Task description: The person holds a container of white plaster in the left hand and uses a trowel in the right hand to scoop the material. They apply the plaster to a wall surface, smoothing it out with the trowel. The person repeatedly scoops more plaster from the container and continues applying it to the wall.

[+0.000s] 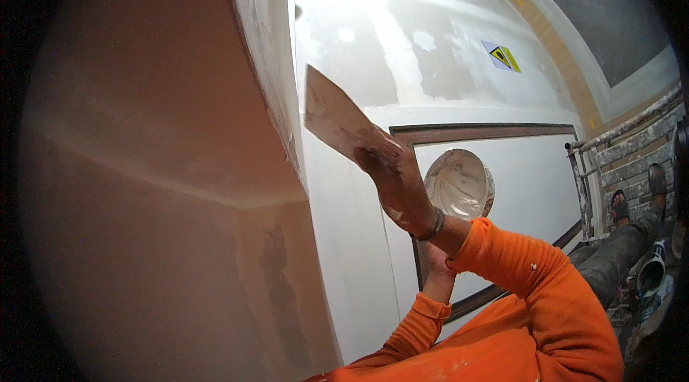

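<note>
My right hand is closed round a wide putty knife, its flat blade smeared with pale compound. The blade reaches up and left, close to the edge of a plastered corner. My left hand is partly covered by my right wrist, and most of its fingers are hidden. It appears to hold a round bowl, with whitish compound smeared around its inside. Both forearms wear orange sleeves, the right one crossing over the left.
A brown plastered surface fills the left side. Beyond the bowl is a dark-framed white panel in a patched white wall bearing a yellow warning sign. At right are a splattered slatted frame, my legs and an open bucket.
</note>
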`<move>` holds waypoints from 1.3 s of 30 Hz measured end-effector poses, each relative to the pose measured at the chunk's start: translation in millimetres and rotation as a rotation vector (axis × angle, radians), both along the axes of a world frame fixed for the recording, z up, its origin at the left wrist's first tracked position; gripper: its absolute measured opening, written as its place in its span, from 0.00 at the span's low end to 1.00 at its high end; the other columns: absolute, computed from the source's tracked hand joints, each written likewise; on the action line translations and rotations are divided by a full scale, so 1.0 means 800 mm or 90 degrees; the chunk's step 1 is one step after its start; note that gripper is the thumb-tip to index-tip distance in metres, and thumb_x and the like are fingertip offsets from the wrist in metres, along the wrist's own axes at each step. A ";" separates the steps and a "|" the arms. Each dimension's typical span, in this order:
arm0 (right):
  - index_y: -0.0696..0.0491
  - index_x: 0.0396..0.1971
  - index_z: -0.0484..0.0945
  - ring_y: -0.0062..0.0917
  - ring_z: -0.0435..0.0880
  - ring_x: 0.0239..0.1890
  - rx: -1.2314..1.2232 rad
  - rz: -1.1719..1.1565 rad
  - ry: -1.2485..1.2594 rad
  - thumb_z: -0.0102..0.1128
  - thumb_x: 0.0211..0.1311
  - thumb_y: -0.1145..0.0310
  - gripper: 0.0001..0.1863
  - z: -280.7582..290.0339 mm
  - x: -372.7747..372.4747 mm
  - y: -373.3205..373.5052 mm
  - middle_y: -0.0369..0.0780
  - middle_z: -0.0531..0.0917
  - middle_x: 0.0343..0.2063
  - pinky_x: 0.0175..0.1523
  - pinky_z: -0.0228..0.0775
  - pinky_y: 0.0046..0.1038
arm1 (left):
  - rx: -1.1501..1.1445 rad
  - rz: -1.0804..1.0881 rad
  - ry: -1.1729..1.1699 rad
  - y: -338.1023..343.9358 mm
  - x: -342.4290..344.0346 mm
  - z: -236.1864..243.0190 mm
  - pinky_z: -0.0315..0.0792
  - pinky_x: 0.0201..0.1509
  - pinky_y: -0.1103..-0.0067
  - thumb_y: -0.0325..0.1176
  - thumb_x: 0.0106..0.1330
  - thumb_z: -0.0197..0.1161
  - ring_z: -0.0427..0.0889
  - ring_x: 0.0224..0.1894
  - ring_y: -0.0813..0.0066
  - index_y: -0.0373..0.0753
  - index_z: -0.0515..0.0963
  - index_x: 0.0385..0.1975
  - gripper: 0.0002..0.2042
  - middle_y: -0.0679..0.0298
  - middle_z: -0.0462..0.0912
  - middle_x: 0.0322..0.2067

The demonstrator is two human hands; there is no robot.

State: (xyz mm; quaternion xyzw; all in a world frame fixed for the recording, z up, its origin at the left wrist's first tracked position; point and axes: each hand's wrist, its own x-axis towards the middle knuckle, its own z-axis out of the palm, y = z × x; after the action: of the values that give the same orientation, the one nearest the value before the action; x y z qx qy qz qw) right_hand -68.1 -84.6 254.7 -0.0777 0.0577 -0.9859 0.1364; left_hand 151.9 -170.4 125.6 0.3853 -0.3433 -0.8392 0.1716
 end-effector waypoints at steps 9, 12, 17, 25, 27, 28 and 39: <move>0.56 0.55 0.75 0.34 0.77 0.57 0.035 -0.013 0.101 0.51 0.68 0.75 0.16 -0.006 0.060 0.007 0.47 0.79 0.53 0.60 0.70 0.33 | -0.041 -0.020 -0.010 0.010 -0.011 0.032 0.54 0.71 0.58 0.57 0.70 0.46 0.61 0.67 0.54 0.40 0.55 0.68 0.33 0.54 0.60 0.67; 0.57 0.55 0.75 0.36 0.77 0.57 0.060 -0.062 0.035 0.50 0.67 0.76 0.17 -0.011 0.057 -0.001 0.48 0.79 0.53 0.61 0.69 0.34 | -0.052 -0.021 -0.011 0.014 -0.012 0.032 0.54 0.71 0.58 0.57 0.70 0.45 0.61 0.67 0.54 0.40 0.55 0.68 0.33 0.54 0.61 0.66; 0.54 0.63 0.66 0.47 0.70 0.59 0.208 -0.172 0.094 0.47 0.64 0.79 0.26 0.024 0.039 -0.021 0.52 0.70 0.56 0.64 0.64 0.41 | -0.061 -0.021 -0.024 0.010 -0.015 0.032 0.54 0.71 0.58 0.57 0.70 0.45 0.61 0.67 0.54 0.39 0.55 0.67 0.33 0.54 0.61 0.66; 0.52 0.60 0.70 0.38 0.77 0.46 0.041 -0.022 0.152 0.47 0.71 0.64 0.20 0.002 0.090 0.020 0.45 0.76 0.50 0.53 0.71 0.35 | -0.069 -0.026 -0.038 0.011 -0.021 0.021 0.54 0.71 0.59 0.58 0.70 0.44 0.61 0.67 0.55 0.39 0.56 0.67 0.34 0.53 0.62 0.66; 0.55 0.52 0.72 0.34 0.78 0.41 0.031 0.047 0.081 0.47 0.70 0.64 0.16 -0.010 0.071 0.020 0.45 0.78 0.43 0.48 0.72 0.33 | -0.066 -0.024 -0.043 0.011 -0.021 0.018 0.54 0.71 0.59 0.58 0.70 0.44 0.62 0.67 0.55 0.39 0.56 0.67 0.34 0.53 0.62 0.66; 0.57 0.46 0.73 0.31 0.78 0.38 0.073 0.063 0.062 0.48 0.69 0.63 0.14 -0.017 0.063 0.011 0.44 0.78 0.39 0.44 0.72 0.31 | -0.067 -0.021 -0.042 0.011 -0.019 0.017 0.54 0.71 0.59 0.58 0.70 0.44 0.62 0.67 0.55 0.39 0.56 0.67 0.34 0.53 0.62 0.66; 0.63 0.34 0.76 0.16 0.78 0.28 -0.187 0.419 -0.013 0.51 0.63 0.64 0.15 -0.014 -0.033 0.002 0.36 0.80 0.28 0.33 0.72 0.20 | 0.028 0.039 -0.026 0.001 -0.007 0.010 0.55 0.71 0.59 0.52 0.71 0.47 0.63 0.66 0.55 0.36 0.61 0.64 0.30 0.53 0.66 0.64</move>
State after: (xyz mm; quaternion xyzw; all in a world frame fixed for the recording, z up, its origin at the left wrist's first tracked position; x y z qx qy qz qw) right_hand -94.7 -82.7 243.1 -0.1007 -0.1144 -0.8877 0.4344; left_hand 146.3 -169.9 133.2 0.4163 -0.3158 -0.8330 0.1820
